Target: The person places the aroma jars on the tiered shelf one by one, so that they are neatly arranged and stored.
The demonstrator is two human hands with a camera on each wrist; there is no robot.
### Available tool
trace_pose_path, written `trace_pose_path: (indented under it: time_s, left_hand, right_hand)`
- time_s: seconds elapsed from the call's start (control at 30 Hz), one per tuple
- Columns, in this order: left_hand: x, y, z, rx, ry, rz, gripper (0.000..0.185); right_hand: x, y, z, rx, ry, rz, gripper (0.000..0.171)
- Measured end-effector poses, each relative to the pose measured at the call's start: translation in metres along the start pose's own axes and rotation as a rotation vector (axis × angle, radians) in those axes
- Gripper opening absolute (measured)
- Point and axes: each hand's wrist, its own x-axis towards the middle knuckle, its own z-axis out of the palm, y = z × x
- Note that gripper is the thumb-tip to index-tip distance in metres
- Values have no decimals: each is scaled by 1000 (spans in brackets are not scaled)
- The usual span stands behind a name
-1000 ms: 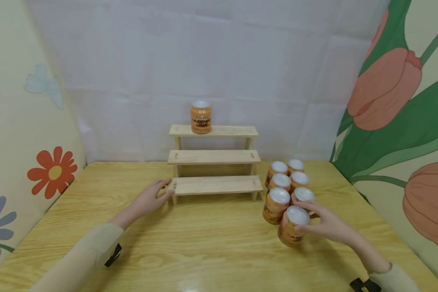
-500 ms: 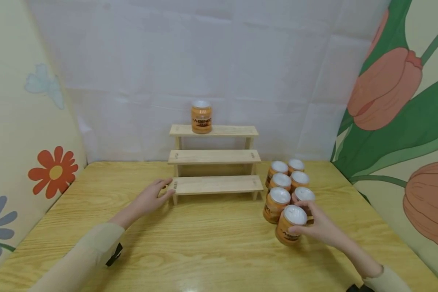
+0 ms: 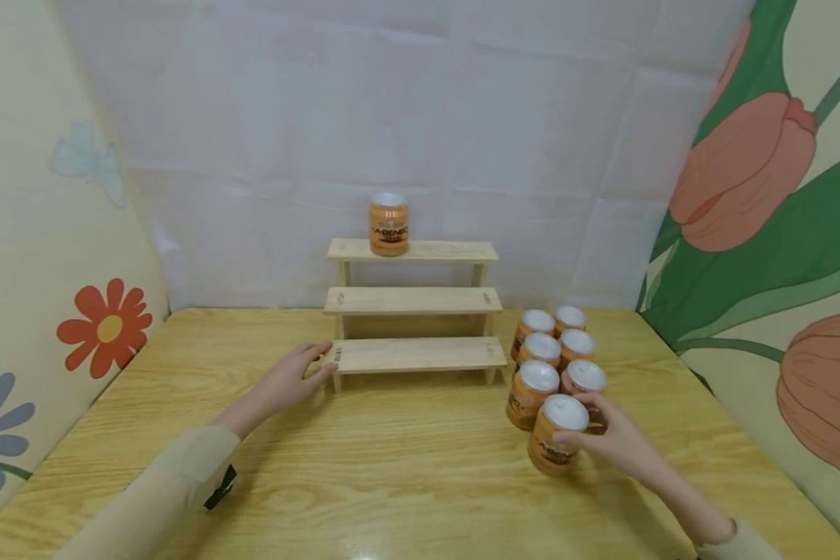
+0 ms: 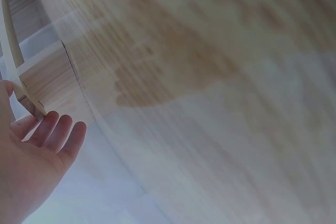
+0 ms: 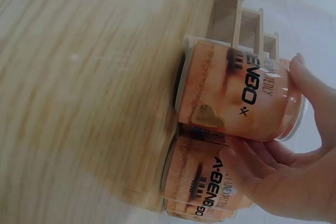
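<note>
A three-step wooden rack (image 3: 413, 354) stands at the back of the table, with one orange can (image 3: 388, 224) on its top step. My left hand (image 3: 288, 380) rests with straight fingers against the left end of the lowest step (image 4: 44, 85). Several orange cans with white lids (image 3: 556, 346) stand clustered to the right of the rack. My right hand (image 3: 612, 442) grips the nearest can (image 3: 556, 435), thumb and fingers curled round its side (image 5: 239, 98). It is tilted and touches a neighbouring can (image 5: 205, 184).
The wooden table (image 3: 392, 482) is walled by a white backdrop and floral panels on the left (image 3: 56, 233) and right (image 3: 777, 233). Bare tabletop lies in front of the rack between my arms.
My right hand with the nearest can has shifted slightly left and toward the cluster. The left hand has stayed at the rack's lowest step.
</note>
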Motion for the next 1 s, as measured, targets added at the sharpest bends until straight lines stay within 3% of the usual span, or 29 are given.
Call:
trace_pose_path:
  time_s: [0.37,0.7,1.0]
  left_hand:
    - [-3,-1,0,-8,-4,-11,61]
    - [-1,1,-2,-4,-13,-5,61]
    - [-2,-1,-1,-21,-12,-13,59]
  right_hand:
    - [-4,-28,-17,29,-3,48,69]
    - [4,-53,-34,-54,83,-80,60]
    - [20,-73,-39,-29,91,-142,56]
